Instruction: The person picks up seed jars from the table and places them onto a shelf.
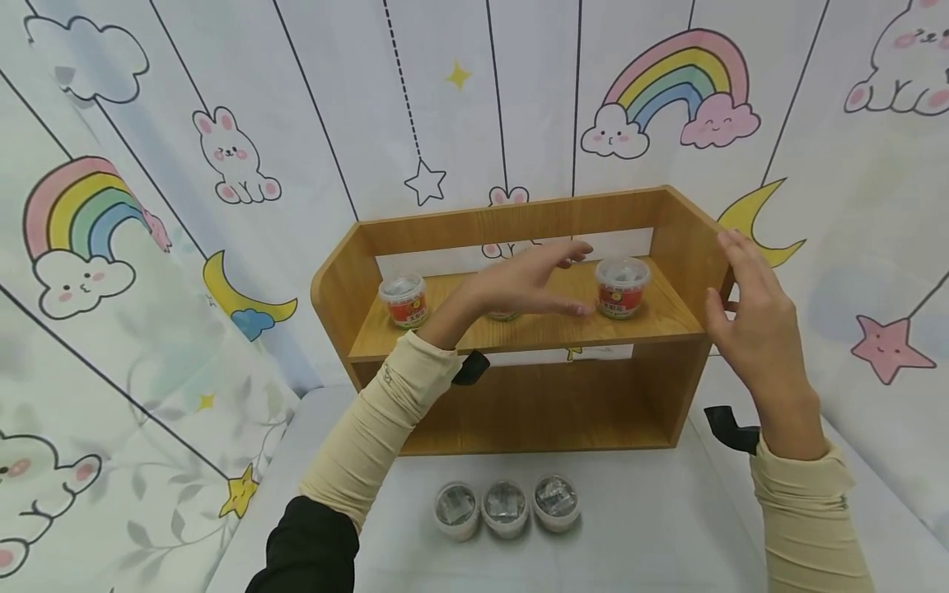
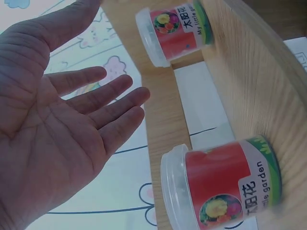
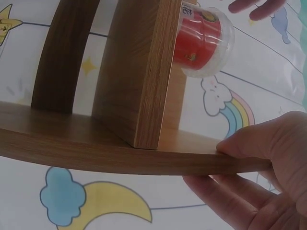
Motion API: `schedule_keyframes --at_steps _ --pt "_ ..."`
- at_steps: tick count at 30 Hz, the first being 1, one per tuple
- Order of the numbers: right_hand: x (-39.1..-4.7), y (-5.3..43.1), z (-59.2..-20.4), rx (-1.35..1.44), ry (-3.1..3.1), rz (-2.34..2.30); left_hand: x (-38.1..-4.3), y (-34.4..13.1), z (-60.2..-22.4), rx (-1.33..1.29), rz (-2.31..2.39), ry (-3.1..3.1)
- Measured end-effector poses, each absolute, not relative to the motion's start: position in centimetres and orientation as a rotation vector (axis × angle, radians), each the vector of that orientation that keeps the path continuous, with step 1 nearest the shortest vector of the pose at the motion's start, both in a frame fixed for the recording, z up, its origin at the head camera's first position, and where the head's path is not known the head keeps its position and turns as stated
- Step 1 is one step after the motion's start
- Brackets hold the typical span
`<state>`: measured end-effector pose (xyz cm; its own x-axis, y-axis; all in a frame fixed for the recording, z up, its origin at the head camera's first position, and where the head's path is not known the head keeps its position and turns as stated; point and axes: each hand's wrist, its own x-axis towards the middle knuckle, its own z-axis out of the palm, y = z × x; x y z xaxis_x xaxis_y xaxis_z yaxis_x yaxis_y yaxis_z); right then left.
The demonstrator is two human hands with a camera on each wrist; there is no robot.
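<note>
A two-tier wooden shelf (image 1: 519, 412) stands on the table. On its upper board are three lidded cups with red "little garden" labels: a left cup (image 1: 404, 301), a middle one mostly hidden behind my left hand, and a right cup (image 1: 623, 287). Fingers spread and thumb apart, my left hand (image 1: 526, 280) hovers just left of the right cup, with nothing in its grasp. My right hand (image 1: 764, 321) holds the shelf's right side panel (image 3: 206, 164), thumb on the inner side and fingers on the outer.
Three more lidded cups stand in a row on the white table before the shelf: left (image 1: 456, 511), centre (image 1: 506, 509) and right (image 1: 556, 502). A printed cloth (image 1: 482, 107) hangs close behind the shelf.
</note>
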<state>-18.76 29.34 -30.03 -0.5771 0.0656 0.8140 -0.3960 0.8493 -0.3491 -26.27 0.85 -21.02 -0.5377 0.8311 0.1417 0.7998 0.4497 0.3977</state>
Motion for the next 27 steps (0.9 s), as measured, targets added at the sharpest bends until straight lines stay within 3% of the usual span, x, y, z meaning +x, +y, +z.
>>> schedule_keyframes --at_steps 12,27 --pt "-18.6 29.3 -29.9 0.235 -2.112 0.641 -23.5 -1.6 -22.1 1.608 0.663 2.623" --pt "-18.9 29.2 -30.0 0.226 -2.107 0.631 -22.2 -5.7 -25.5 1.548 0.701 2.619"
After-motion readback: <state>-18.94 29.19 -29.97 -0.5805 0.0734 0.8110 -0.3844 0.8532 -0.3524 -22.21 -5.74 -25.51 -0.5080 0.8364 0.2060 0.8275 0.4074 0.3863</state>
